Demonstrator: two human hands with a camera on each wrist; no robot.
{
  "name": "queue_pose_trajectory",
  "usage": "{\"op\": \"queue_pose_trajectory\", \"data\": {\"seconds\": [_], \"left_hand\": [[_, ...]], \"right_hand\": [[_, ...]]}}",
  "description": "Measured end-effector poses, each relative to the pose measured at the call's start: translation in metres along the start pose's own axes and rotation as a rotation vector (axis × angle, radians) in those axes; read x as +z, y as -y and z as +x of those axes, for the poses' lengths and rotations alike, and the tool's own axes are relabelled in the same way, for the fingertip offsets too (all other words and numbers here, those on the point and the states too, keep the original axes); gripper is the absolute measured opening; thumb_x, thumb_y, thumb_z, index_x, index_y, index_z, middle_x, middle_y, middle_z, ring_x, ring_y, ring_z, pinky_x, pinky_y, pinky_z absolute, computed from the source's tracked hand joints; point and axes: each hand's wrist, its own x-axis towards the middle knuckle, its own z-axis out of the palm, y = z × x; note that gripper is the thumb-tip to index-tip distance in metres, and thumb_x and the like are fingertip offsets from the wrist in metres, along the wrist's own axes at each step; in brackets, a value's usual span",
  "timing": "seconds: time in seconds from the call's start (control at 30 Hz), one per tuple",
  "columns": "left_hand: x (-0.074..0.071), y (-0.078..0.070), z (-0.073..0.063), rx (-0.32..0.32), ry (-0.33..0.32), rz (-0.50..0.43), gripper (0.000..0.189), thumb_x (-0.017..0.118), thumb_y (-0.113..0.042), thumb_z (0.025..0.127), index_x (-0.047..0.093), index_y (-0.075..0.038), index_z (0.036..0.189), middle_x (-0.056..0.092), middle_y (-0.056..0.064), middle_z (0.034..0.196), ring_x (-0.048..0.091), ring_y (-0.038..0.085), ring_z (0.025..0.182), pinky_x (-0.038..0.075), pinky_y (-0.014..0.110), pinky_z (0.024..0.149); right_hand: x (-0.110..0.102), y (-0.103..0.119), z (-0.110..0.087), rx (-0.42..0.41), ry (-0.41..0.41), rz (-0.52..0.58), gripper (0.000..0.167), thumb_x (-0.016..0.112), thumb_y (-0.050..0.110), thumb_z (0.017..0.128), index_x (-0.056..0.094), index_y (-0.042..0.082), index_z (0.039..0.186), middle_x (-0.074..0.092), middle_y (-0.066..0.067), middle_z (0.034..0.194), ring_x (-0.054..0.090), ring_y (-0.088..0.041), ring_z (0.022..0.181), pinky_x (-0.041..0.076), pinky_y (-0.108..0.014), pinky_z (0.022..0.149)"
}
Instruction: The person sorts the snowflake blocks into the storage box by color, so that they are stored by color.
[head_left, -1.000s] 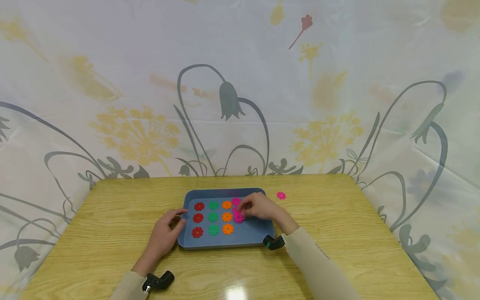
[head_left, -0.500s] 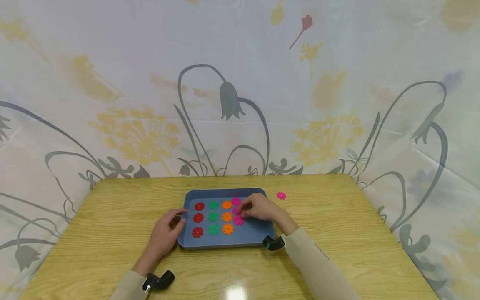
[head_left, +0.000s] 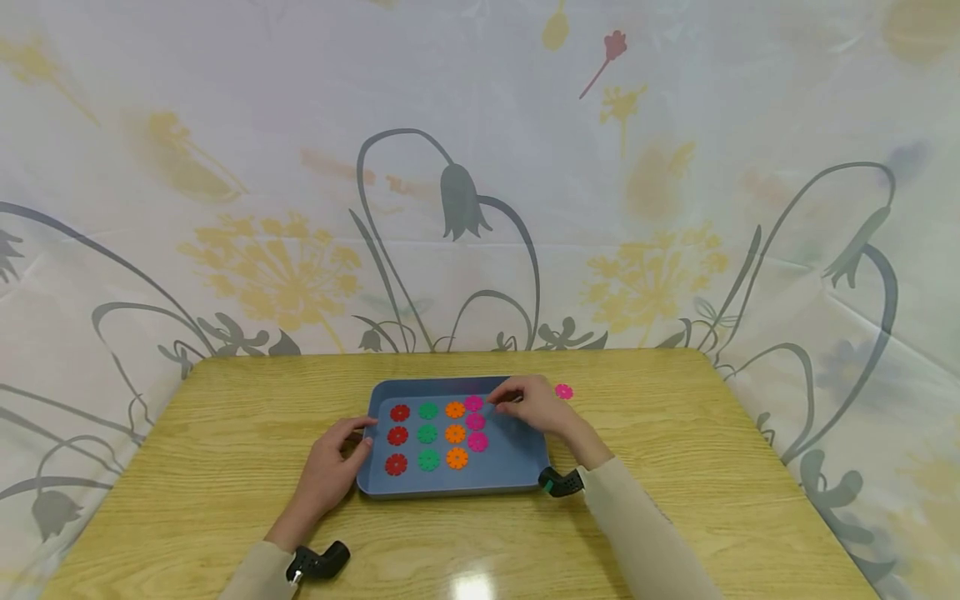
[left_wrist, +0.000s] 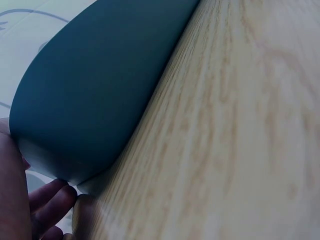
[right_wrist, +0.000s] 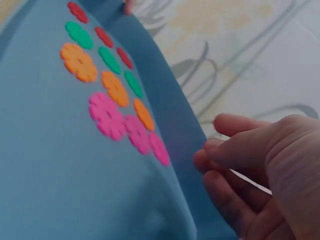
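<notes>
A blue tray [head_left: 502, 479] holds flower-shaped plastic discs in columns of three: red [head_left: 397, 436], green [head_left: 427, 433], orange [head_left: 455, 433] and pink [head_left: 476, 422]. The pink ones sit close together, just right of the orange column. My left hand [head_left: 328, 467] grips the tray's left edge; in the left wrist view its fingers [left_wrist: 52, 202] lie against the tray's outer wall. Over the tray's right part is my right hand [head_left: 536, 406], fingers loosely bent, holding nothing. In the right wrist view the right fingertips [right_wrist: 212, 145] are apart from the pink discs.
Another pink disc [head_left: 564, 391] lies on the wooden table [head_left: 637, 417], beyond the tray's right back corner. A pale curtain [head_left: 480, 275] with printed flowers hangs behind the table. Black wrist cameras show on both wrists.
My right hand has let go of the nearest pink disc, leaving it at the front of the pink column, and has moved right and back. The left hand stays put.
</notes>
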Motion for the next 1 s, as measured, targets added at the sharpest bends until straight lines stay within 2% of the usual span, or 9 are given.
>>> {"op": "queue_pose_trajectory", "data": {"seconds": [0.17,0.3,0.6,0.9,1.0], "left_hand": [[0.000,0.000,0.000,-0.009,0.000,-0.004,0.027,0.062,-0.013,0.090,0.063,-0.015,0.116,0.061,-0.001,0.109,0.057,0.011,0.088,0.048,0.031,0.074],[0.000,0.000,0.000,-0.008,0.001,-0.008,0.027,0.062,-0.012,0.089,0.063,-0.015,0.116,0.061,-0.001,0.109,0.057,0.011,0.088,0.048,0.031,0.073],[0.000,0.000,0.000,0.006,-0.002,-0.004,0.027,0.061,-0.012,0.089,0.063,-0.014,0.116,0.061,0.000,0.108,0.057,0.012,0.087,0.048,0.030,0.072],[0.000,-0.002,0.000,0.005,-0.002,-0.005,0.027,0.062,-0.011,0.089,0.063,-0.013,0.116,0.061,0.001,0.108,0.057,0.013,0.088,0.049,0.030,0.072],[0.000,-0.002,0.000,0.010,-0.004,-0.006,0.027,0.062,-0.011,0.089,0.063,-0.013,0.116,0.061,0.001,0.108,0.057,0.013,0.087,0.048,0.030,0.072]], "right_hand": [[-0.013,-0.011,-0.006,0.036,-0.132,0.025,0.016,0.065,0.008,0.087,0.072,0.010,0.101,0.067,0.000,0.098,0.062,-0.014,0.085,0.050,-0.030,0.071],[-0.022,-0.019,-0.011,0.060,-0.201,0.078,0.017,0.065,0.005,0.086,0.071,0.007,0.102,0.067,-0.004,0.101,0.063,-0.018,0.089,0.051,-0.031,0.073],[-0.036,-0.042,-0.022,0.135,-0.285,0.166,0.022,0.062,-0.002,0.087,0.067,-0.002,0.107,0.065,-0.016,0.105,0.061,-0.028,0.096,0.051,-0.033,0.076],[-0.040,-0.067,-0.034,0.242,-0.378,0.171,0.023,0.061,0.001,0.087,0.066,-0.001,0.110,0.065,-0.016,0.105,0.064,-0.027,0.091,0.051,-0.034,0.075],[-0.040,-0.073,-0.037,0.265,-0.395,0.116,0.023,0.062,0.002,0.087,0.067,0.002,0.110,0.066,-0.014,0.103,0.063,-0.025,0.091,0.050,-0.035,0.076]]}}
